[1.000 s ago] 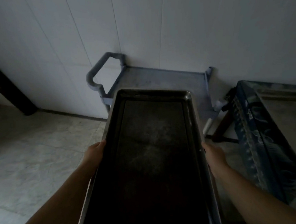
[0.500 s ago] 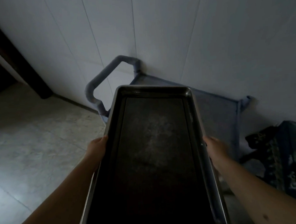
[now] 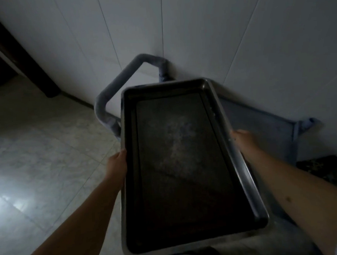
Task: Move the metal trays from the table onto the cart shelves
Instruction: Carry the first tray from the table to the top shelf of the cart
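Gripping tray (image 3: pixel 178 166), both hands (image 3: pixel 116 166).

Rectangular metal tray (image 3: pixel 178 166), centre of frame: dull grey rim, near-black floor with a pale, cloudy grey smear toward its upper middle. Tubular blue-grey cart handle (image 3: pixel 125 76), above the tray: uniform muted blue-grey, as is the flat cart shelf (image 3: pixel 262 121) at right. Panelled wall (image 3: pixel 197 27), top of frame: off-white with thin dark seams. Tiled floor (image 3: pixel 37 155), left: pale grey, faint marbled veining, whitish glare at lower left. Dark patterned object (image 3: pixel 328 168), right edge: blackish, mottled; pattern unclear.
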`<state>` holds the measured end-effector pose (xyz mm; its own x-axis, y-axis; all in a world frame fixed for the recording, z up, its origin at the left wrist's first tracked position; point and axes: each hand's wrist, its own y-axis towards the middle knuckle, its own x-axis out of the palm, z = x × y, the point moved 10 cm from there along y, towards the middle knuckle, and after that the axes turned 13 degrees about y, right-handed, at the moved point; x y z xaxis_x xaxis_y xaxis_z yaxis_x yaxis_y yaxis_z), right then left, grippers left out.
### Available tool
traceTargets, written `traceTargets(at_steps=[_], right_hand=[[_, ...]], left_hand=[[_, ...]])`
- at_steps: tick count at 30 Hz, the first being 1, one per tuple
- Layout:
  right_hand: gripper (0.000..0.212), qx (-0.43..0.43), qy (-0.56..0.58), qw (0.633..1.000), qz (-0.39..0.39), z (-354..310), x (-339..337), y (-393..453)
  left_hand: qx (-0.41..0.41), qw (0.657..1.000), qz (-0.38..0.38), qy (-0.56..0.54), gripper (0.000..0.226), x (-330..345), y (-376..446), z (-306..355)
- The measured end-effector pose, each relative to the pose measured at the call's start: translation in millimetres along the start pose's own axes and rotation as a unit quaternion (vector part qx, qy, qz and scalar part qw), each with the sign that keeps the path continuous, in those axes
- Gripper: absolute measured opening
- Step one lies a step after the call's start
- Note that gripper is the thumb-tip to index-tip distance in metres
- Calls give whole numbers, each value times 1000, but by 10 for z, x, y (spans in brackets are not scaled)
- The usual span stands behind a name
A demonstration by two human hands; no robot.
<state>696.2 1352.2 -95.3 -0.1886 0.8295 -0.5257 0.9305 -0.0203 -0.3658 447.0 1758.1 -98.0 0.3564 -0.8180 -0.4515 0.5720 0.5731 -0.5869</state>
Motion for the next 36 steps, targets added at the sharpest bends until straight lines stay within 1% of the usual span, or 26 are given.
traceTargets(at_steps=[2,7,11,13,15,16,18,20,21,22,23,25,26,27,28,29,30,31,32,34,36], right_hand=[[28,1,0,1000,-10,-7,64,126],[33,25,77,997,9,119,92,248],[33,19,100,995,-4,112,81,263],[41,22,74,997,-2,120,47,210],[49,19,12,1000,20,114,-36,44],[50,19,-12,999,38,122,-86,-97],[46,20,-20,996,86,176,-188,-474],[36,17,-7,988,153,265,-277,-998],[33,12,-8,980,199,315,-320,-1312],[34,9,-14,968,251,380,-351,-1646],[39,17,-18,953,301,459,-352,-2007],[53,86,26,925,370,755,-193,-2678],[57,131,81,910,384,949,-38,-2950],[56,165,160,893,388,1117,161,-3164],[47,180,247,875,374,1238,386,-3297],[33,183,311,870,336,1284,610,-3359],[22,187,332,879,287,1276,802,-3394],[21,185,340,888,249,1249,935,-3413],[24,181,347,890,232,1234,1019,-3413],[26,179,380,879,226,1202,1108,-3413],[22,184,435,849,237,1227,1123,-3383]], left_hand=[[-5,1000,-7,-19,42,58,25,-39],[-25,997,-6,-79,41,129,26,-132],[-42,995,-28,-87,38,172,-2,-162],[-46,995,-32,-80,40,169,5,-193],[-49,996,-37,-72,41,155,27,-221],[-50,995,-46,-71,40,154,40,-235],[-49,993,-70,-83,40,158,72,-246],[-37,991,-95,-91,34,164,81,-257],[-21,990,-106,-92,29,159,79,-265],[-2,989,-115,-93,24,148,61,-264],[15,987,-127,-93,23,146,31,-276],[39,981,-170,-84,22,156,-49,-356],[47,977,-193,-79,21,166,-95,-399],[54,973,-212,-71,20,171,-136,-439],[57,970,-226,-64,20,170,-175,-467],[60,968,-235,-60,20,166,-222,-480],[65,966,-243,-52,20,165,-272,-471],[73,965,-249,-41,19,169,-316,-448],[80,964,-253,-32,19,167,-355,-421],[80,963,-257,-24,18,158,-394,-383],[73,963,-257,-22,19,158,-378,-389]])
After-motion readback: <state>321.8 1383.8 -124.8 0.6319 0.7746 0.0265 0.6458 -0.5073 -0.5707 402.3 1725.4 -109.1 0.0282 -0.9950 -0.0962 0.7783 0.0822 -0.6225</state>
